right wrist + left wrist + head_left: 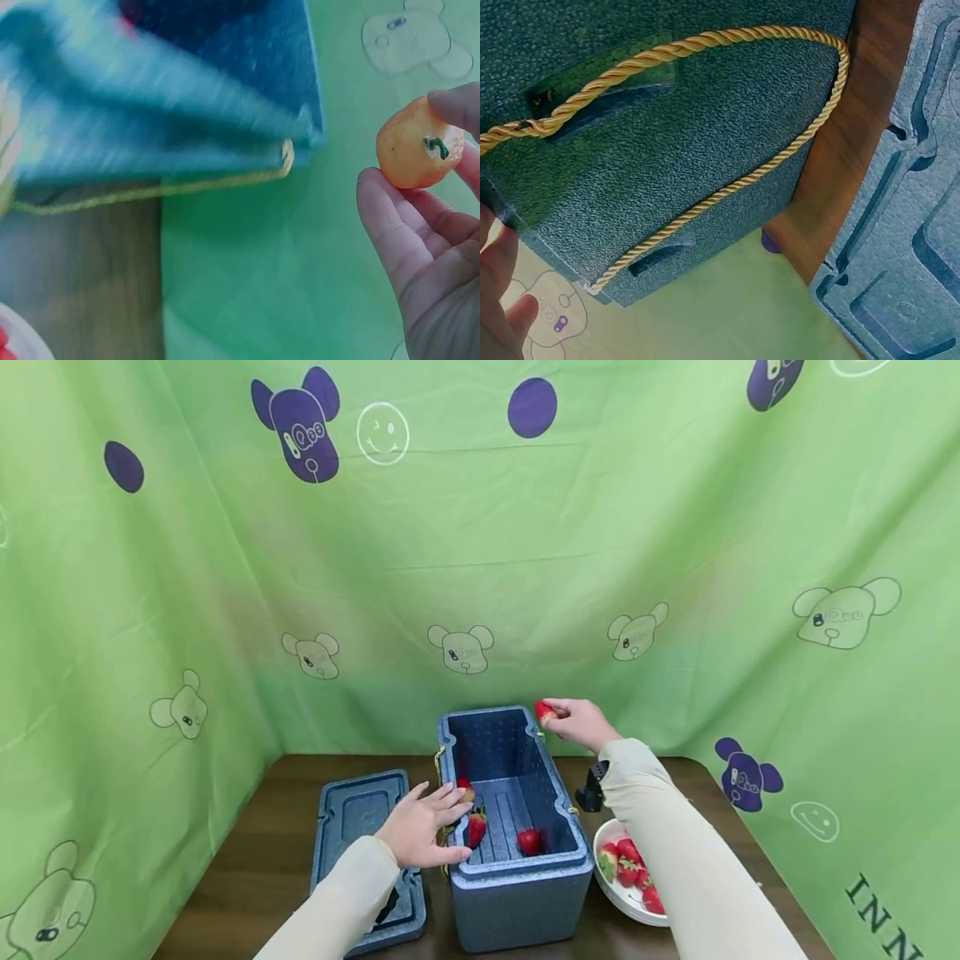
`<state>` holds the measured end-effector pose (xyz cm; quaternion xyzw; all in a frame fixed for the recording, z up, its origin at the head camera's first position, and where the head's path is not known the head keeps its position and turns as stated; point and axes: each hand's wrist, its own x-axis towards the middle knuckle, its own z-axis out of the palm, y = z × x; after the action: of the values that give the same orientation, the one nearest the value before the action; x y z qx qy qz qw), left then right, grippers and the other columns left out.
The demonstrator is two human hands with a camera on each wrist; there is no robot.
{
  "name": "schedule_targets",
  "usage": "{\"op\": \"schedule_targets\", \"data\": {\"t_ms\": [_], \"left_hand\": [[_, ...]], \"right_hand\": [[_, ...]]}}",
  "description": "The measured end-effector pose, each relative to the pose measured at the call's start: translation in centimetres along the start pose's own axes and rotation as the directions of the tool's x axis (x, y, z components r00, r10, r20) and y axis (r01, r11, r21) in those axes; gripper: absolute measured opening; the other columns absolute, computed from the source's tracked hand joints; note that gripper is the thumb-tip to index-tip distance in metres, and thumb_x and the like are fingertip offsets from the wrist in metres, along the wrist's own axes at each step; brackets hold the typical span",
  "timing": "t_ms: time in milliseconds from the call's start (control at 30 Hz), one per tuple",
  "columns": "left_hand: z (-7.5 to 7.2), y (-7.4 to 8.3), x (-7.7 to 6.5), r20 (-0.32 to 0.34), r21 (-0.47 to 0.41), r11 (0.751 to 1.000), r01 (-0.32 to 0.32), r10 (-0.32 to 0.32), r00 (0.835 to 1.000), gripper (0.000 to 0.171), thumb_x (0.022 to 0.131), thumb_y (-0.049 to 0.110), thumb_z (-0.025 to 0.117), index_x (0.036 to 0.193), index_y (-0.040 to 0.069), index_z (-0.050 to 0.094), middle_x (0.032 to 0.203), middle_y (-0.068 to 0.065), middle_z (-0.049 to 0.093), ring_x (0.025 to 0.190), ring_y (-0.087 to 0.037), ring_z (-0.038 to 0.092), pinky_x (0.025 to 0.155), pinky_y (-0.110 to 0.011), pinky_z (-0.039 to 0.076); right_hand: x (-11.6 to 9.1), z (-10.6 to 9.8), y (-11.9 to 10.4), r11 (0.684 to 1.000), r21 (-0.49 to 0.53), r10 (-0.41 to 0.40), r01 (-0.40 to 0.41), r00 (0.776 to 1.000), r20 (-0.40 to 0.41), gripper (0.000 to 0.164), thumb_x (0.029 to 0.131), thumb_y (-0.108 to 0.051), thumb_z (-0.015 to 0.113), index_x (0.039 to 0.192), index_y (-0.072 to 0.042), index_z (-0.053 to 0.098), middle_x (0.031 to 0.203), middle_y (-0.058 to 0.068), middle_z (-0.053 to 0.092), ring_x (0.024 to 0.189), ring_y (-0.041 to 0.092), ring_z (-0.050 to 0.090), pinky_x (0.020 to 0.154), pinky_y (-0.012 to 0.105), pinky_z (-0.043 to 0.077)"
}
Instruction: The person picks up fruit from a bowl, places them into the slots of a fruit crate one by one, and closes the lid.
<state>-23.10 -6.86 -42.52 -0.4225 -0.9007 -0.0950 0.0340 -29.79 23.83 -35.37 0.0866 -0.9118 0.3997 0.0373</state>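
The bench [258, 864] carried everything. On it stood the deep blue box [525, 906], uncovered, its high walls the main thing for a moving hand to clear. The lid [363, 806] lay to the left of the box, leaving the right side open for work. The white bowl [619, 902] sat just beside the box on the right, partly hidden by the right sleeve [678, 831], which was best held up off it. The left hand [423, 828] rested spread at the box's left rim, grasping nothing, probably a handy brace. The right hand [583, 725] pinched one strawberry [546, 712] just outside the rim by the far right corner; a light hold seemed enough, and lowering beat dropping, lest the fruit roll among the loose strawberries [529, 841] inside.
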Motion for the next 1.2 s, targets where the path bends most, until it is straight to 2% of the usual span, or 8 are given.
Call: {"op": "schedule_targets", "data": {"t_ms": [233,433,600,667,833,900,1133,1200], "left_hand": [[-0.1,0.2,0.3,-0.025,0.031,0.999,-0.023,0.023,0.999,0.067,0.087,0.057,0.051,0.138,0.013,0.054,0.144,-0.006,0.047,0.137,-0.022,0.038,0.109,-0.052,0.027],[-0.3,0.4,0.5,-0.006,0.005,1.000,-0.023,0.023,1.000,0.068,0.087,0.056,0.052,0.138,0.012,0.054,0.144,-0.007,0.046,0.137,-0.023,0.037,0.109,-0.053,0.027],[-0.4,0.0,0.2,0.009,-0.008,1.000,-0.013,0.013,1.000,0.067,0.087,0.056,0.051,0.138,0.012,0.054,0.145,-0.007,0.045,0.137,-0.023,0.037,0.109,-0.054,0.027],[-0.3,-0.1,0.2,0.013,-0.023,1.000,0.001,-0.001,1.000,0.068,0.088,0.057,0.050,0.138,0.012,0.054,0.146,-0.007,0.044,0.138,-0.023,0.036,0.109,-0.054,0.026],[-0.3,0.0,0.4,0.013,-0.048,0.998,0.027,-0.026,1.000,0.068,0.088,0.057,0.049,0.138,0.012,0.053,0.146,-0.007,0.044,0.138,-0.024,0.035,0.109,-0.055,0.026],[-0.4,0.1,0.3,0.021,-0.035,0.999,0.025,-0.025,0.999,0.067,0.088,0.057,0.051,0.137,0.012,0.054,0.146,-0.006,0.044,0.138,-0.023,0.036,0.109,-0.054,0.026],[-0.4,0.9,0.2,0.037,0.027,0.999,-0.030,0.028,0.999,0.065,0.088,0.057,0.051,0.135,0.013,0.057,0.145,-0.005,0.046,0.136,-0.022,0.038,0.109,-0.050,0.029],[-0.4,0.9,0.3,0.027,0.035,0.999,-0.030,0.029,0.999,0.065,0.088,0.058,0.050,0.136,0.013,0.056,0.145,-0.006,0.046,0.137,-0.022,0.037,0.109,-0.050,0.028]], "right_hand": [[1.3,1.8,-2.3,0.999,0.049,0.013,-0.015,0.999,0.043,0.054,0.085,-0.010,0.057,0.135,0.009,0.048,0.107,0.024,0.066,0.074,0.020,0.062,0.062,0.022,0.051],[2.0,4.3,-3.1,0.983,0.177,0.023,-0.041,0.994,0.102,0.056,0.086,-0.005,0.053,0.137,0.012,0.042,0.101,0.022,0.066,0.074,0.018,0.061,0.071,0.035,0.056],[2.9,6.6,-3.9,0.974,0.220,0.028,-0.054,0.993,0.116,0.054,0.088,-0.007,0.050,0.138,0.010,0.041,0.088,0.014,0.064,0.070,0.014,0.055,0.063,0.028,0.051],[7.1,9.5,0.9,0.975,0.222,-0.017,-0.007,0.994,0.110,0.056,0.088,-0.014,0.054,0.140,0.004,0.044,0.084,0.008,0.064,0.067,0.013,0.055,0.057,0.025,0.048],[9.8,11.8,3.6,0.980,0.166,-0.122,0.105,0.988,0.097,0.053,0.087,-0.023,0.060,0.139,-0.010,0.052,0.085,0.007,0.066,0.067,0.018,0.060,0.057,0.029,0.050],[6.9,10.8,0.0,0.987,0.115,-0.126,0.115,0.988,0.095,0.051,0.089,-0.020,0.059,0.138,-0.010,0.052,0.089,0.010,0.067,0.071,0.020,0.061,0.063,0.032,0.051],[12.4,16.6,10.2,0.977,-0.046,-0.210,0.210,0.978,0.008,0.052,0.085,-0.029,0.062,0.132,-0.007,0.058,0.100,0.007,0.069,0.077,0.013,0.057,0.067,0.024,0.046],[12.7,16.7,10.3,0.976,-0.074,-0.205,0.205,0.979,0.020,0.052,0.086,-0.031,0.062,0.133,-0.009,0.058,0.110,0.009,0.068,0.084,0.016,0.058,0.072,0.026,0.047]]}}
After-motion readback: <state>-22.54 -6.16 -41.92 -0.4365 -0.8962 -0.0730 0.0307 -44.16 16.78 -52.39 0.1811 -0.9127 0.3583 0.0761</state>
